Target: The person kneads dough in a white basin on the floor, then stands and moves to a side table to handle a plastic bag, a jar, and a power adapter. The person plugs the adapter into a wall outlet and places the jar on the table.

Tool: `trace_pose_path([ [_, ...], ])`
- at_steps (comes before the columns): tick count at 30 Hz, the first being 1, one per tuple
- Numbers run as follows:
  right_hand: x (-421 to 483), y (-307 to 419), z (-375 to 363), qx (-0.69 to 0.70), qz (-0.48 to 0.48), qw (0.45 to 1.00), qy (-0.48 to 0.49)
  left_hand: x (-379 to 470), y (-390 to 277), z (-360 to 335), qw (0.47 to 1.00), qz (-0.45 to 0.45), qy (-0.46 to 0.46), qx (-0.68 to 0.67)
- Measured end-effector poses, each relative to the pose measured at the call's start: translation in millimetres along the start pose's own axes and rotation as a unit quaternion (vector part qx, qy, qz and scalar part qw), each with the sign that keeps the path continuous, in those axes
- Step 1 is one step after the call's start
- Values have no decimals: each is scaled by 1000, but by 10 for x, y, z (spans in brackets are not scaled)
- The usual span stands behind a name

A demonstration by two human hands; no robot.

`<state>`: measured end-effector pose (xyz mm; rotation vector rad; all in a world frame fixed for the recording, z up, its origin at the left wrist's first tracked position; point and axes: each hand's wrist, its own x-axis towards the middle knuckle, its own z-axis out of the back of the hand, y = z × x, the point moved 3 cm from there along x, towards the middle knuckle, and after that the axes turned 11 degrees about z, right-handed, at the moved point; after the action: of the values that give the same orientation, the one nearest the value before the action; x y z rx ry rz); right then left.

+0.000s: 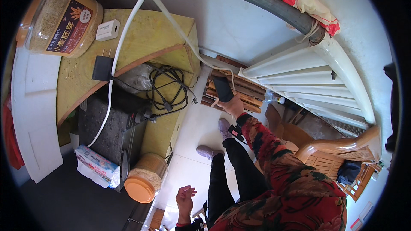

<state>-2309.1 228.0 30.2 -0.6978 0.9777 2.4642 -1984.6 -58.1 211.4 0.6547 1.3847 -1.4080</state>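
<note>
My right hand (232, 106) grips a dark smartphone (222, 88), its black face turned up. A thin white cable (210, 65) runs down from the top and reaches the fingers beside the phone; whether it is plugged in cannot be told. Lower down, my left hand (185, 199) hangs with loosely bent fingers and holds nothing. Left of it, a clear jar with an orange lid (140, 188) contains pale grain. Behind the phone, near the floor, is a slatted wooden rack (249, 93).
A yellowish cabinet (170, 27) carries a labelled jar (69, 25), a white charger (108, 30) and a black plug adapter (103, 68). Coiled black cords (168, 86) lie beside a black appliance (106, 118) and tissue pack (98, 166). Right are a white radiator (305, 80) and wooden chair (340, 146).
</note>
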Motion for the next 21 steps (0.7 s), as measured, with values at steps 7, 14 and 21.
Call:
trace_pose_path([
  [7, 55, -193, 3, -100, 101, 987, -79, 26, -8, 12, 1000, -3, -3, 11],
  [14, 174, -616, 328, -147, 171, 967, -123, 50, 43, -3, 1000, -3, -2, 8],
  [21, 196, -741, 301, -164, 199, 957, -135, 70, 63, -50, 1000, -2, -3, 15],
])
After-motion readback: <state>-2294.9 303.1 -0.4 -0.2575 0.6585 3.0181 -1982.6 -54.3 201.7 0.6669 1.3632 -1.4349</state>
